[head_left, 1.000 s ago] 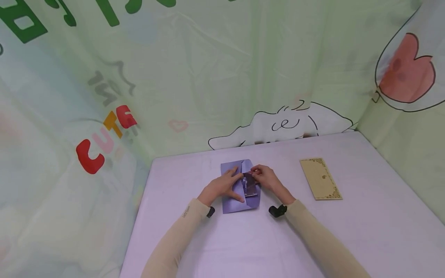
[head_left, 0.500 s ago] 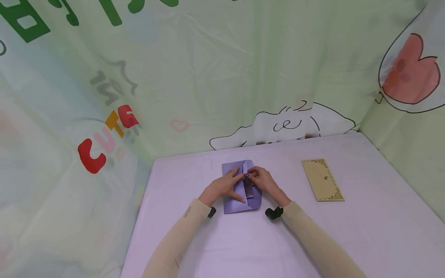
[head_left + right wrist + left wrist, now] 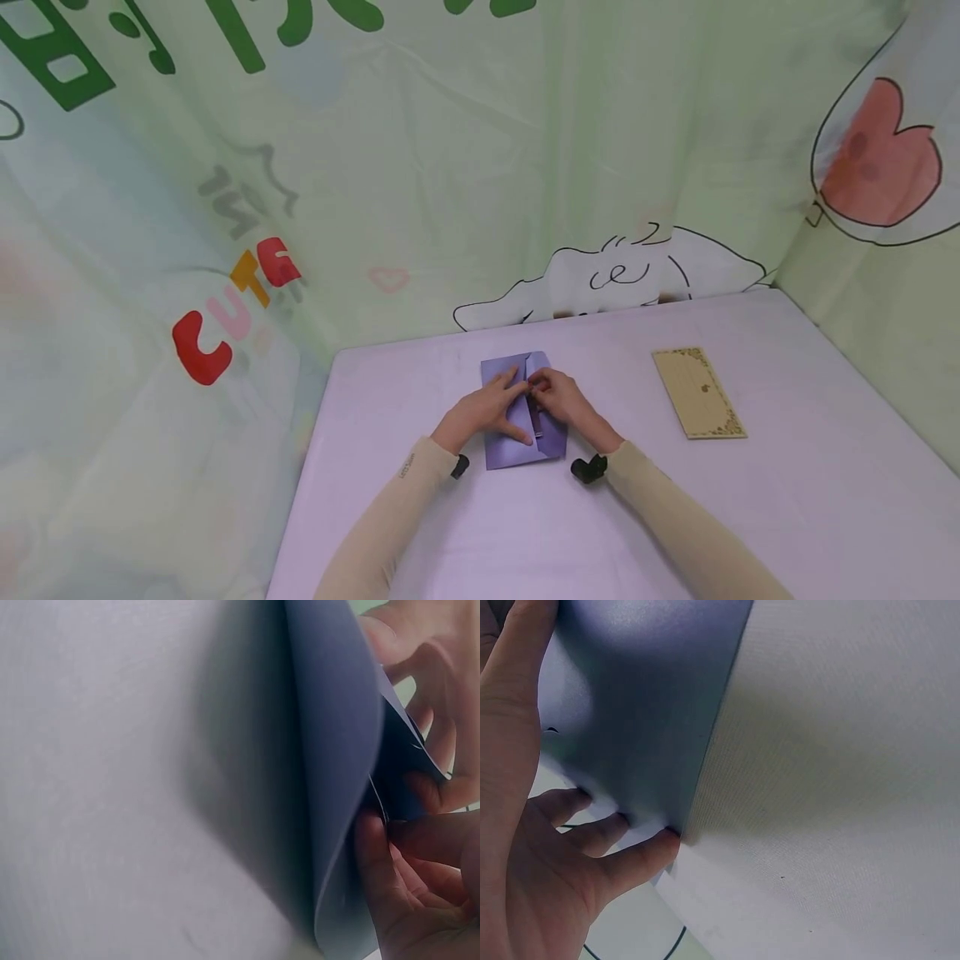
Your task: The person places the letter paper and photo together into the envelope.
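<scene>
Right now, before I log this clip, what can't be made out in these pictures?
Head view: most of the dark card, hidden by the purple envelope and the right hand, so any picture on it can't be judged.
Head view: sleeve lettering, too small to read.
Left wrist view: part of the left hand, cut off by the left edge.

Purple envelope (image 3: 513,452), tan card (image 3: 701,396) on a pale lilac tabletop (image 3: 600,533)

The envelope lies towards the far edge. The card lies well apart to its right, slightly askew, patterned at two corners. Close up, the tabletop shows a fine weave.
</scene>
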Available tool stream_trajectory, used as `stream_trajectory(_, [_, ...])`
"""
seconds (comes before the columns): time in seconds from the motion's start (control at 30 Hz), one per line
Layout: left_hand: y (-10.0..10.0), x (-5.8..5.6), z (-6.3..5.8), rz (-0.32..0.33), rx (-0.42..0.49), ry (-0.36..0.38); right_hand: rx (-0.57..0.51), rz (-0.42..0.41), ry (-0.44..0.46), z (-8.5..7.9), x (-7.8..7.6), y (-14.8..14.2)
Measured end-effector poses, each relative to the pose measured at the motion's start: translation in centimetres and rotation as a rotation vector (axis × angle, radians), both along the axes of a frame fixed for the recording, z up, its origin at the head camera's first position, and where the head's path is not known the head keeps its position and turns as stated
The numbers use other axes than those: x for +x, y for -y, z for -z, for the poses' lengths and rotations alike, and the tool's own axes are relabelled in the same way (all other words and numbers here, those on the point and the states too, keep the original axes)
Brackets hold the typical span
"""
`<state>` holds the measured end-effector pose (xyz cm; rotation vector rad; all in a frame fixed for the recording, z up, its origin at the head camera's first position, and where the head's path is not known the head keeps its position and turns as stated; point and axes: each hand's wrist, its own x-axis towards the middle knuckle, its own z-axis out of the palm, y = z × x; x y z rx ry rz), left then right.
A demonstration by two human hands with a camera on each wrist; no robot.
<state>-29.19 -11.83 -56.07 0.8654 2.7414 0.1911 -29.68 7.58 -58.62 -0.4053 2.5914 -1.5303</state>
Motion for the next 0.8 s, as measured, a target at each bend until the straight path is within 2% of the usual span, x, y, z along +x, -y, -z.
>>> stream_trajectory(0.2, [-0.02, 0.01, -0.07, 0.000, -0.007, -0.006, 0.000, 0.005, 0.034, -0.23, 0.17, 0.56])
stream_trajectory(0.5, [-0.07, -0.03, 0.12, 0.003, -0.007, -0.015, 0.070, -0.001, -0.038, -0.29, 0.32, 0.95])
stream_trajectory(0.8, [-0.01, -0.14, 0.21, -0.002, -0.018, -0.011, 0.114, -0.014, -0.057, -0.59, 0.42, 0.79])
